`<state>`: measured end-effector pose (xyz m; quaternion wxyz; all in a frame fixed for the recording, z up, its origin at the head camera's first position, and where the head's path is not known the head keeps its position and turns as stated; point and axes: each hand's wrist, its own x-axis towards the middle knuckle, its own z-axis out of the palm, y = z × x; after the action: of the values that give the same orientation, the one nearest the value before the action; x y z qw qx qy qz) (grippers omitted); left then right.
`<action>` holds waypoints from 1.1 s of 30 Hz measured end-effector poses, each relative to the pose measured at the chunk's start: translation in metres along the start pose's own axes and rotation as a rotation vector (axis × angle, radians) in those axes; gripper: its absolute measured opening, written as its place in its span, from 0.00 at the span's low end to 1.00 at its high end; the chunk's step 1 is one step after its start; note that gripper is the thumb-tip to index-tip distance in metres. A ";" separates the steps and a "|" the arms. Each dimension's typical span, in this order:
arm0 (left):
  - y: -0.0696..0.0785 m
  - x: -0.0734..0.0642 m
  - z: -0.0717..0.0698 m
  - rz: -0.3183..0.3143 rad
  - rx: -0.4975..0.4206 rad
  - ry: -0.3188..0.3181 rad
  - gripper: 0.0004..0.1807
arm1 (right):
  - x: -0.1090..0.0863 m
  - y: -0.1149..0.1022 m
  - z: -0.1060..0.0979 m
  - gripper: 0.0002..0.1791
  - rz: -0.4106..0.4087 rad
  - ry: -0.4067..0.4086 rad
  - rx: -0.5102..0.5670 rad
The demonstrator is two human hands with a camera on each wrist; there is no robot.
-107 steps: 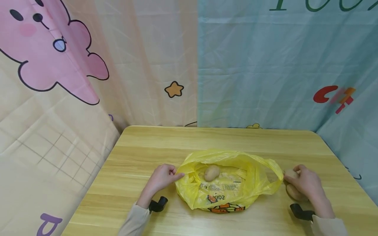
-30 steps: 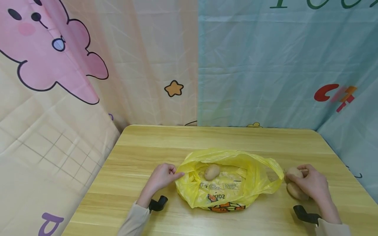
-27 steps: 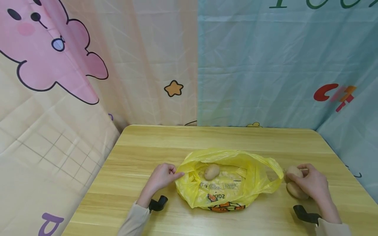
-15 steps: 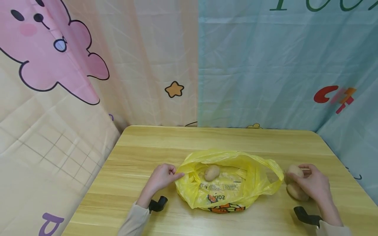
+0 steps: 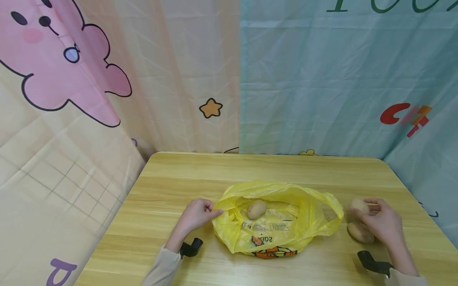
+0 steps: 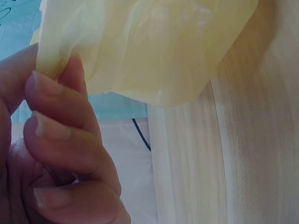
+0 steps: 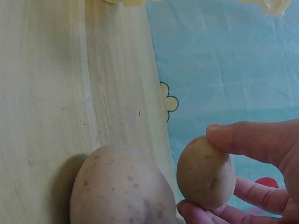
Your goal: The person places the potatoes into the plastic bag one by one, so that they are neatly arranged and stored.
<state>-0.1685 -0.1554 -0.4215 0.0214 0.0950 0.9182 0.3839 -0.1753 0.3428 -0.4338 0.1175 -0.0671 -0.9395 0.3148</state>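
A yellow plastic bag (image 5: pixel 272 242) lies on the table with its mouth spread, and one potato (image 5: pixel 257 209) rests inside it. My left hand (image 5: pixel 196 216) pinches the left rim of the bag between thumb and index finger; the left wrist view shows the thin film (image 6: pixel 140 51) between the fingertips, with the other fingers curled. To the right of the bag, my right hand (image 5: pixel 384 222) holds a small potato (image 7: pixel 205 172) between thumb and fingers. A larger speckled potato (image 7: pixel 122 186) lies on the table just in front of that hand, partly cut off in the right wrist view.
The wooden table (image 5: pixel 179 174) backs onto a printed curtain (image 5: pixel 322 79). A loop handle (image 5: pixel 334 206) of the bag stands out on its right side, near the held potato. Black wrist-camera mounts (image 5: pixel 191 247) sit under both wrists.
My right hand has shifted slightly to the right with the small potato, leaving more of the larger potato in sight. The left hand and the bag have stayed in place.
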 end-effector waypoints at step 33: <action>-0.002 0.001 0.000 0.000 0.009 -0.004 0.23 | -0.006 -0.018 -0.011 0.34 0.013 0.048 0.062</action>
<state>-0.1697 -0.1567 -0.4233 0.0226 0.0959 0.9198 0.3798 -0.1675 0.3332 -0.4152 0.1399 -0.0772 -0.9258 0.3426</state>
